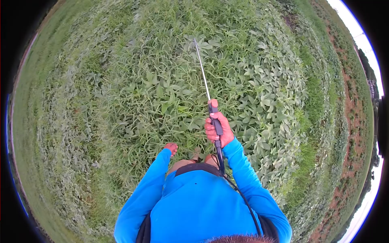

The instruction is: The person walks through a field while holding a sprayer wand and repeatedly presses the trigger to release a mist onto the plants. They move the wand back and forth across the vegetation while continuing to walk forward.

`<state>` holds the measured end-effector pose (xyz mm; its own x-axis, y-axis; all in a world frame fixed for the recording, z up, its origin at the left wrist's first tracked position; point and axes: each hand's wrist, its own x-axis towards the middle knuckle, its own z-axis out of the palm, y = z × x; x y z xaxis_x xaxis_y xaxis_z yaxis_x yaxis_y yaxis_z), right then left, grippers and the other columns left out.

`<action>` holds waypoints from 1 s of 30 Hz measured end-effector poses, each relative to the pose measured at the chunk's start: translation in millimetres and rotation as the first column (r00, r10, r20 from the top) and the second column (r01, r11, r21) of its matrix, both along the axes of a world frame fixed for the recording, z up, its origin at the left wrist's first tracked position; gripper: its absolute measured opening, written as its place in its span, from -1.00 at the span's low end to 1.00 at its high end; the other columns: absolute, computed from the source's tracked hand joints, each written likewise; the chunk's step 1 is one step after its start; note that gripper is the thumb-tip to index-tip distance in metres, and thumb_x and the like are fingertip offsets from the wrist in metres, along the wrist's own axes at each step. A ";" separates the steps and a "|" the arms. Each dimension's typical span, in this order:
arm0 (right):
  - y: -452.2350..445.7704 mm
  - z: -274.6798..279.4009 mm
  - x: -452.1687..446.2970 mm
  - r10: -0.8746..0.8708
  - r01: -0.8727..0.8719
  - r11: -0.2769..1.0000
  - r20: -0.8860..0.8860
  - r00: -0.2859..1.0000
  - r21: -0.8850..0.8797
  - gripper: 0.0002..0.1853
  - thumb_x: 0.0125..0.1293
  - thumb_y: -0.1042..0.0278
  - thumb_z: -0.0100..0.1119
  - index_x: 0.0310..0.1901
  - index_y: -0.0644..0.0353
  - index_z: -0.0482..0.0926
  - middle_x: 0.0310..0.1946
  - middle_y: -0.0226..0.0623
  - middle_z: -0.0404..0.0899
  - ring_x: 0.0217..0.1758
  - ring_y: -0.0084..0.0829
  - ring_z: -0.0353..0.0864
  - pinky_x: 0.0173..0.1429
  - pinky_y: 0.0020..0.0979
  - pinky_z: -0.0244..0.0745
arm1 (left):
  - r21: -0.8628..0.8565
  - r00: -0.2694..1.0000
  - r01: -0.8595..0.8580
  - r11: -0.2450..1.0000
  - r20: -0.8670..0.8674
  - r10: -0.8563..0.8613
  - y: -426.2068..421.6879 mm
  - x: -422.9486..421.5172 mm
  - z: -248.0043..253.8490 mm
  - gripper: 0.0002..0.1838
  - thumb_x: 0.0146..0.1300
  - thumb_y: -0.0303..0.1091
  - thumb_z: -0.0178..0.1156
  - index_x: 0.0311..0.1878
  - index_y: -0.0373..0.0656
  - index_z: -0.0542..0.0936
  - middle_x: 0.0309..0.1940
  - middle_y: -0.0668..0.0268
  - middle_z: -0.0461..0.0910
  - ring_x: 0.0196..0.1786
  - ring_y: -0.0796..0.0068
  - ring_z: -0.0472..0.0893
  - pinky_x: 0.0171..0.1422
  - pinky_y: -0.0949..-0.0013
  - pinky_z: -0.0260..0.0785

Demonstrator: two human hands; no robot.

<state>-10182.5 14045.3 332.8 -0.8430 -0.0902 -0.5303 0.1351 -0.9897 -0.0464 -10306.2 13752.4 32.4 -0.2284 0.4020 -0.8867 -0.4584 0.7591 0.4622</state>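
Observation:
My right hand [221,127] is closed around the black handle of a sprayer wand [204,75]. The wand's thin, pale tube points forward and slightly left over the plants, and its nozzle end is among the leaves with a faint pale blur around it. From the handle's rear, a dark hose [243,198] runs back along my right side. My left hand [171,148] hangs low beside my left thigh, its fingers loosely curled and nothing visible in them. Broad-leaved plants [265,101] mixed with tall grass [142,97] lie under both hands.
Dense foliage surrounds my legs and hides most of the ground. A strip of bright grass [312,121] runs along the right, with reddish bare soil [349,141] and small plants beyond it. Smooth green ground [26,133] curves along the far left.

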 end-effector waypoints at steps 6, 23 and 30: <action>31.2 -7.4 22.9 -0.175 0.163 0.979 0.100 0.979 0.121 -0.69 0.17 0.07 0.22 -0.44 0.07 0.35 -0.64 -0.48 0.25 -0.75 -0.65 0.18 -0.77 -0.61 0.15 | -0.061 0.998 -0.040 0.997 0.045 0.042 2.4 2.5 5.4 -0.75 0.31 -0.11 0.03 -0.27 -0.10 0.50 -0.56 0.38 0.47 -0.66 0.58 0.34 -0.63 0.42 0.15; 191.1 -32.0 0.1 -0.459 0.403 0.856 0.116 0.881 0.325 -0.61 0.13 -0.05 0.28 -0.46 0.03 0.35 -0.65 -0.48 0.25 -0.75 -0.60 0.21 -0.76 -0.61 0.18 | -0.039 0.990 -0.103 0.994 0.091 0.106 29.3 -25.0 -26.1 -0.76 0.31 -0.12 0.00 -0.17 -0.05 0.54 -0.53 0.37 0.53 -0.61 0.51 0.47 -0.59 0.34 0.33; 226.7 -23.8 -30.1 -0.432 0.412 0.881 0.041 0.901 0.233 -0.67 0.12 0.04 0.23 -0.46 0.08 0.35 -0.66 -0.49 0.24 -0.79 -0.62 0.16 -0.78 -0.61 0.14 | -0.123 0.993 -0.087 0.989 0.067 0.095 105.5 -67.3 -25.0 -0.79 0.28 -0.16 0.02 -0.20 -0.05 0.52 -0.56 0.36 0.50 -0.64 0.48 0.44 -0.65 0.36 0.22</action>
